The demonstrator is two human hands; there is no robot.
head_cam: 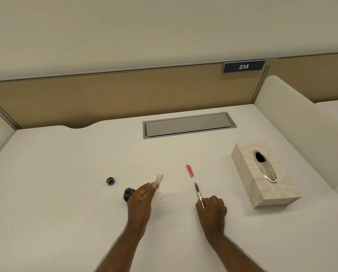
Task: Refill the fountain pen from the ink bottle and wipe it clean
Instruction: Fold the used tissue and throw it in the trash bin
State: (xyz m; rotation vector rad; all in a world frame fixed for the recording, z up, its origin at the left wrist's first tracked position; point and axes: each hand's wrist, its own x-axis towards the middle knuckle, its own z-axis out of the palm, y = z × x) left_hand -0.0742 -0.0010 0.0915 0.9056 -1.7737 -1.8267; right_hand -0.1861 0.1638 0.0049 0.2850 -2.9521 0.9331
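Note:
My right hand (212, 208) grips the uncapped fountain pen (198, 191) by its rear end, nib pointing away toward the far side of the desk. My left hand (142, 197) pinches a white tissue (157, 186) between thumb and fingers, a hand's width left of the pen. The open dark ink bottle (128, 193) stands just left of my left hand, partly hidden by it. Its round lid (110, 181) lies further left, inner side up. The pink pen cap (190, 170) lies on the desk beyond the nib.
A beige tissue box (248, 179) with an oval metal slot stands at the right. A grey cable hatch (188, 125) is set in the white desk (56, 183) near the back. Partition walls close the back and both sides.

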